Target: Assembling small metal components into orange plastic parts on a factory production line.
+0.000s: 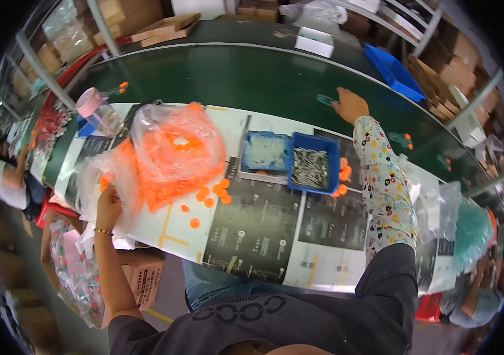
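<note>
My left hand (108,207) reaches into the mouth of a clear plastic bag (89,177) at the left. Its fingers are curled by an orange piece (105,182); the plastic partly covers them, and what they grip cannot be made out. Beside it lies a large clear bag (175,139) full of orange round caps, with loose orange caps (195,223) scattered to its right. My right arm, in a flowered sleeve, stretches over the green conveyor belt (234,74). There my right hand (352,105) pinches the end of a small clear-green plastic piece (325,100).
Mid-table stand a blue bin of metal pins (310,167) and a blue tray of clear pieces (266,151). A pink-lidded bottle (98,112) stands far left. Green pieces with orange caps (404,141) lie on the belt. A bag of green parts (471,234) sits right; people work at both sides.
</note>
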{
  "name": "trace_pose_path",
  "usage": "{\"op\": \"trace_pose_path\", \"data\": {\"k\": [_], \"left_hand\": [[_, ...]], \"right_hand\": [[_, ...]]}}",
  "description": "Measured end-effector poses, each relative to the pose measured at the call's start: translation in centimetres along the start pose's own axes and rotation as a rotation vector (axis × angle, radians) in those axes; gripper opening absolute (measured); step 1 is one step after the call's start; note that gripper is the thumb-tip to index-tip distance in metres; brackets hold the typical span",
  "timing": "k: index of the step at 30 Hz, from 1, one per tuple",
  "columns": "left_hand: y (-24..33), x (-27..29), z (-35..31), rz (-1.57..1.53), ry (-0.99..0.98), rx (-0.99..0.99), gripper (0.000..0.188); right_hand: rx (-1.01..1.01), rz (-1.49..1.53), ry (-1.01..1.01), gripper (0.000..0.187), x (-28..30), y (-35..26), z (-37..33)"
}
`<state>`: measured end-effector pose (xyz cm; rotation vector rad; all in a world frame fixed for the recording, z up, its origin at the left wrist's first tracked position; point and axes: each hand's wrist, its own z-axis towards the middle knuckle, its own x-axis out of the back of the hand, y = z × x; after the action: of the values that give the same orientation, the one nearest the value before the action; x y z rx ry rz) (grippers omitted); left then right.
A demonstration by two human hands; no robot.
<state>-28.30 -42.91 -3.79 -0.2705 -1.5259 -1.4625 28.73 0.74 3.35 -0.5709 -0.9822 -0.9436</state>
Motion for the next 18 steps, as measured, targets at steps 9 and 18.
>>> {"op": "trace_pose_path", "data": {"k": [9, 18], "left_hand": [[1.3, -2.3, -2.4, -0.102, 0.265, 0.031, 0.025], [-0.5, -2.7, -1.3, -0.085, 0.372, -0.039, 0.026]], "right_hand": [[-0.353, 0.387, -0.247, 0.026, 3.6, -2.0, -0.1], [0.741, 0.365, -0.574, 0.044, 12.6, -22.7, -17.9]]}}
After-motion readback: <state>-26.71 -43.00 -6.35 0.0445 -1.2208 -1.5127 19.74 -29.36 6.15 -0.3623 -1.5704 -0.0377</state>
